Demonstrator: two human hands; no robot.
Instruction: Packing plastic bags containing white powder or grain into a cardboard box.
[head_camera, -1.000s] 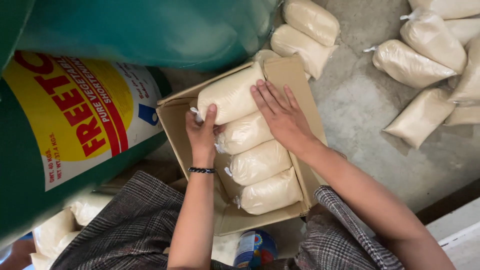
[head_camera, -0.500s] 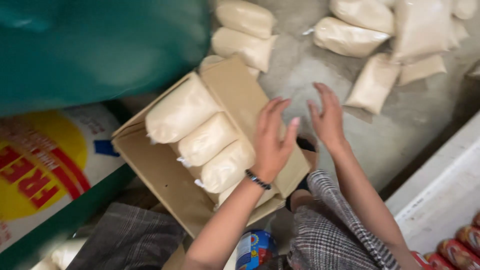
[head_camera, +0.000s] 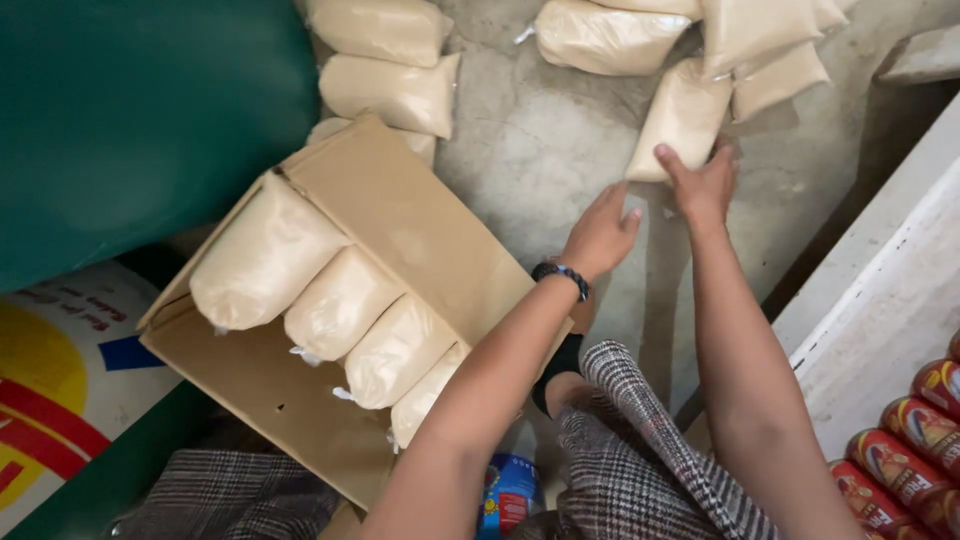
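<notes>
A brown cardboard box (head_camera: 420, 225) lies open on the concrete floor with several clear bags of pale powder (head_camera: 330, 300) packed side by side in it. My right hand (head_camera: 703, 180) reaches past the box and touches the near end of a loose powder bag (head_camera: 682, 115) on the floor. My left hand (head_camera: 600, 232), with a dark bead bracelet at the wrist, hovers open just left of that bag, holding nothing.
More powder bags lie on the floor at the top (head_camera: 385, 90) and top right (head_camera: 610, 35). A large green drum (head_camera: 130, 130) with a yellow and red label stands at left. Red packets (head_camera: 910, 450) fill a white ledge at right. A small blue tin (head_camera: 510, 490) sits by my knees.
Both hands left the box and moved right and away across the floor. The right hand now touches a loose bag; the view has swung right.
</notes>
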